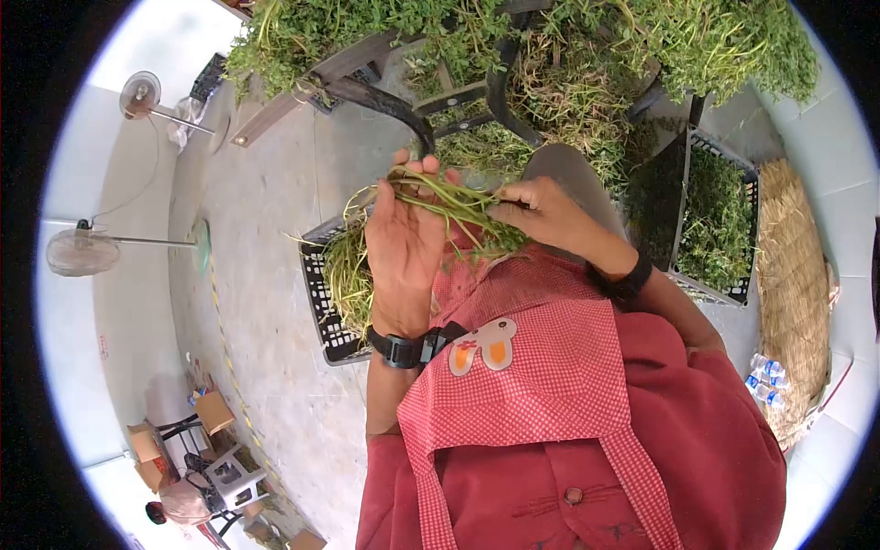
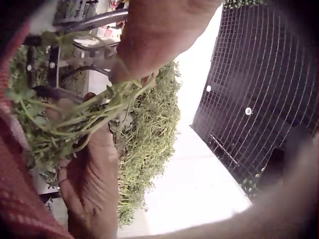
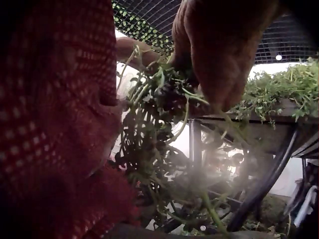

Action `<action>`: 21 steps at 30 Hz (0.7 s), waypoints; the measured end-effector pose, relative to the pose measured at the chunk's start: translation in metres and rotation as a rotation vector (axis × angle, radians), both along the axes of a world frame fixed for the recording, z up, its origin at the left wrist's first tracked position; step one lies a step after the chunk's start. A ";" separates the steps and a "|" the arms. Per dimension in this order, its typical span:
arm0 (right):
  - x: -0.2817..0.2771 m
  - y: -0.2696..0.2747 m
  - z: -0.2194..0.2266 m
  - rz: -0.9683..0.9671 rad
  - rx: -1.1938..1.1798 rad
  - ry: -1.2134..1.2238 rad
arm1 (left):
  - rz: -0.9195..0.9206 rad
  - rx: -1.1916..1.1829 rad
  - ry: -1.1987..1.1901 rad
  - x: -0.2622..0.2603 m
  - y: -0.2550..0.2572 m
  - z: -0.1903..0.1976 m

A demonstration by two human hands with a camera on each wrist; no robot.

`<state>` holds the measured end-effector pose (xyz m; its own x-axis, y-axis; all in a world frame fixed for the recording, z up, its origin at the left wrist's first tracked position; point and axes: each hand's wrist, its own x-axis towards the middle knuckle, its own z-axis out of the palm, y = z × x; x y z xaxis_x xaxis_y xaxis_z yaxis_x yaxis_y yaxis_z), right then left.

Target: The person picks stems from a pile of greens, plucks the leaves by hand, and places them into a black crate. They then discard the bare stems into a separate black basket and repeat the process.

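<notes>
A bunch of leafy green stems (image 1: 449, 200) stretches between both hands over the lap. My left hand (image 1: 403, 247) faces palm up, with its fingers and thumb around the stem ends. At the leafy end, my right hand (image 1: 550, 215) pinches the bunch between thumb and fingers. Leaves hang below that grip in the right wrist view, where the right hand (image 3: 219, 55) covers part of the greens (image 3: 159, 134). In the left wrist view the stems (image 2: 99, 112) run across from the left hand (image 2: 164, 40) in front of the other hand (image 2: 92, 184).
A black crate (image 1: 321, 316) with pale stems stands beside the left forearm. Another crate (image 1: 752, 220) of greens is at the right, beside a straw roll (image 1: 793, 284). Piled greens (image 1: 715, 46) cover the table ahead, with black metal legs (image 1: 504, 82) beneath. Fans (image 1: 82, 252) stand at left.
</notes>
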<state>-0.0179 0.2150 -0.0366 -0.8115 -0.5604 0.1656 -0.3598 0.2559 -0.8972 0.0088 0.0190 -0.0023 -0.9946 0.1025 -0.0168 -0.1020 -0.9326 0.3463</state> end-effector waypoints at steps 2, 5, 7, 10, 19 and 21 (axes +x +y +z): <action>0.006 -0.010 0.015 -0.243 -0.108 0.250 | 0.042 0.012 -0.024 -0.004 -0.006 -0.002; 0.016 -0.004 0.041 -0.389 -0.238 0.368 | 0.156 0.125 -0.048 -0.011 -0.015 -0.004; 0.025 -0.003 0.045 -0.302 -0.254 0.241 | 0.202 0.124 -0.032 -0.014 -0.018 -0.003; 0.033 -0.021 0.033 -0.040 -0.203 -0.294 | 0.263 0.168 -0.074 -0.016 -0.012 0.002; 0.030 -0.048 0.013 0.052 -0.391 -0.535 | 0.169 0.015 -0.011 -0.008 -0.008 -0.018; 0.029 -0.045 0.007 0.056 -0.383 -0.509 | 0.144 0.037 0.039 -0.008 -0.006 -0.018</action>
